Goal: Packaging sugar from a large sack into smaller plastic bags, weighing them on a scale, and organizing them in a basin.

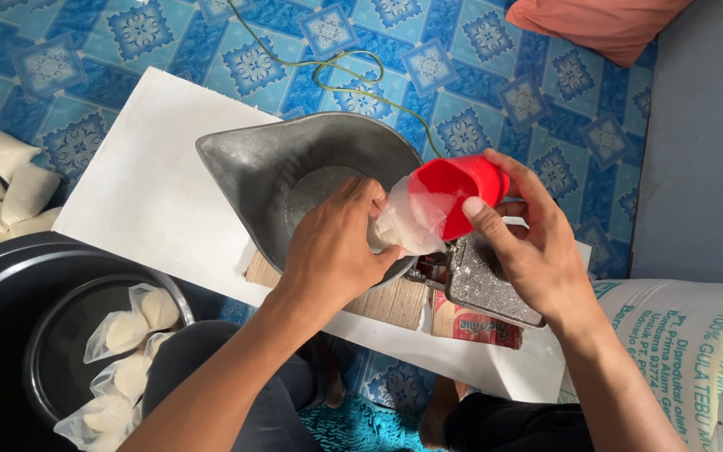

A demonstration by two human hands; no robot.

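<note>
Over the metal scale pan (294, 159), the right hand (529, 243) grips a tilted red cup (453, 194), mouth pointing left into a clear plastic bag (407, 222). The left hand (332, 247) pinches the bag's mouth, apparently, just left of the cup.

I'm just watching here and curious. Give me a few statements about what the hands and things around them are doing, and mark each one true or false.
1. The right hand holds a red cup tilted on its side. True.
2. The left hand holds a clear plastic bag at the cup's mouth. True.
3. The metal scoop pan sits on a green board. False: the board is white.
4. The black tub holds nothing. False: tied bags of white powder lie in it.
5. A printed sack lies at the right. True.
</note>
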